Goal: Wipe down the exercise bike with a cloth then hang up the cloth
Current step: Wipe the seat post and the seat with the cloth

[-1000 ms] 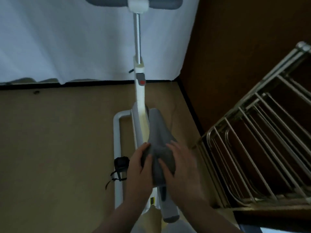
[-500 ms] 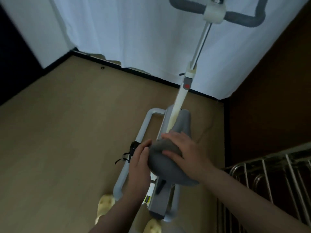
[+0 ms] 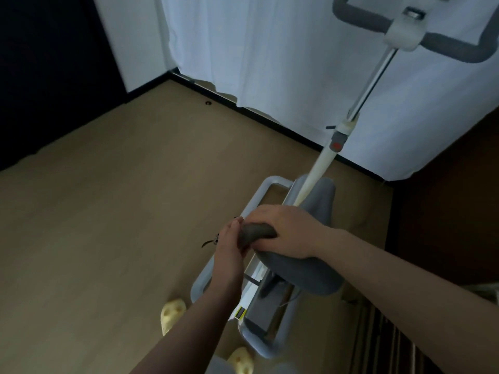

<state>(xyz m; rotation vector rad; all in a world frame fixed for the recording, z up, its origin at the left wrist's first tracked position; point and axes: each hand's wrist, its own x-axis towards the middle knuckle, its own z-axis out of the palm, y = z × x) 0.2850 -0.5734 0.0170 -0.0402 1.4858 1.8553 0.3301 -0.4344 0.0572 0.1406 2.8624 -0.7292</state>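
Note:
I look down on the exercise bike, with its grey handlebar (image 3: 405, 31) at the top right, its white post (image 3: 326, 163) and its grey saddle (image 3: 305, 273). A dark grey cloth (image 3: 256, 230) is bunched over the saddle's nose. My right hand (image 3: 283, 228) lies on top of it, fingers curled over the cloth. My left hand (image 3: 229, 252) presses flat against the cloth's left side with straight fingers. Most of the cloth is hidden under my hands.
The bike's white base frame (image 3: 259, 201) stands on a tan floor. Two yellow slippers (image 3: 172, 317) sit by the base. A white curtain (image 3: 270, 49) hangs behind, a brown wall (image 3: 445, 198) stands to the right, and dark rack bars (image 3: 378, 341) show at the lower right.
My view has swung left, so the rack has slid almost out of sight. My right hand has moved up over the saddle nose and bunched the cloth; my left hand stays at its side.

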